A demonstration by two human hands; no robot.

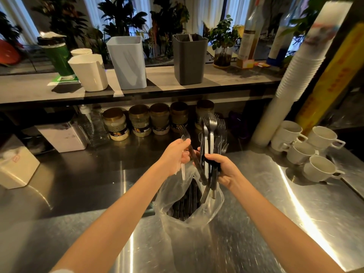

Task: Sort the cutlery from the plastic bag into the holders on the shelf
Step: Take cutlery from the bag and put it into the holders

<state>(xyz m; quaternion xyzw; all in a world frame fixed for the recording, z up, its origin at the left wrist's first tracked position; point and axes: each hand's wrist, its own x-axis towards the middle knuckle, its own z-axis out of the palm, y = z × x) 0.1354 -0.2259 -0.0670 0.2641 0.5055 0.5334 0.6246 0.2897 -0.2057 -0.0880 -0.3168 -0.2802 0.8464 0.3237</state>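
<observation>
At the far left a white box sits on the steel counter. Above it, the shelf carries a green cup, then three holders in a row: a white holder, a pale blue holder just beside it, and a dark grey holder standing apart to the right. Under the shelf, a line of lidded jars stands against the back.

In the middle, the left hand has its fingers curled round a single fork, tines up and tilted left. Whether it also pinches the bag's rim cannot be told. Just below both hands, the clear plastic bag stands open on the counter with dark cutlery handles showing inside. The right hand, close beside the left, grips a bundle of forks by the handles, tines pointing up, handle ends hanging over the bag's mouth.

Further right on the shelf are a potted plant and a tall bottle. A leaning stack of white cups rises at the right, with white mugs grouped on the counter beneath.
</observation>
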